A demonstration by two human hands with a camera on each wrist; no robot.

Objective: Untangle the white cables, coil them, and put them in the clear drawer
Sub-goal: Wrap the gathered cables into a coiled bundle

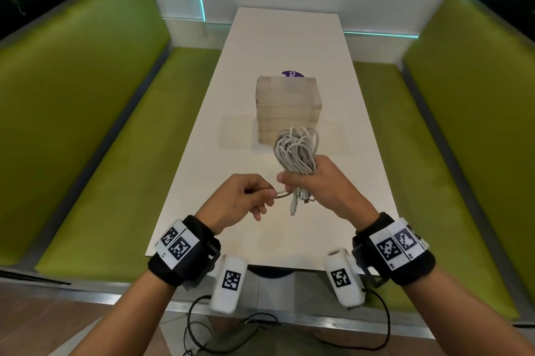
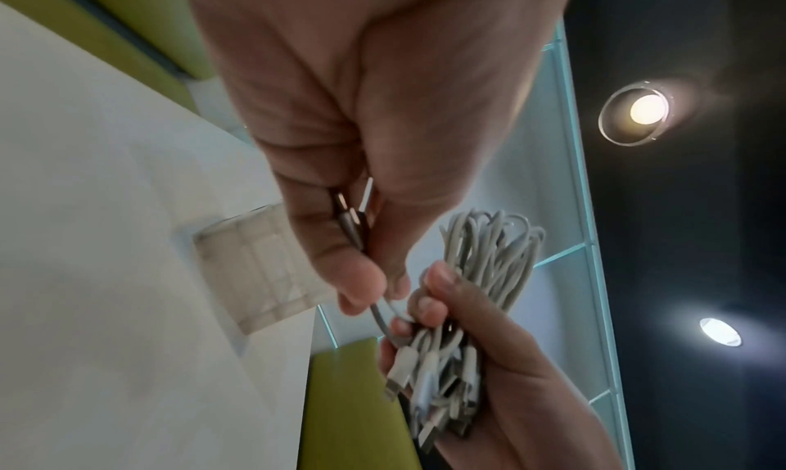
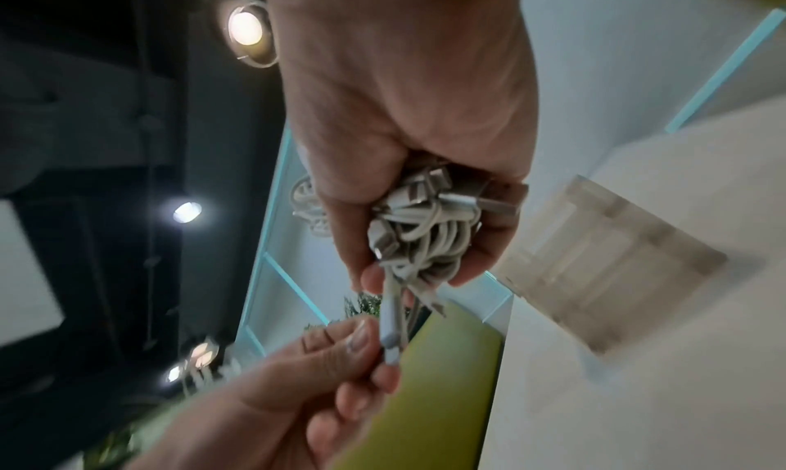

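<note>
Just beyond the right hand (image 1: 318, 182), whose grip closes round the white cable bundle (image 1: 296, 150) above the bench (image 1: 289, 46), stands the clear drawer unit (image 1: 288, 103), while the left hand (image 1: 240, 196) pinches one cable end (image 1: 282, 194), likely to draw it free.

The white table (image 1: 260, 211) carries a clear drawer unit (image 1: 286, 103) at its centre; a purple sticker (image 1: 292, 74) lies just behind it.
</note>
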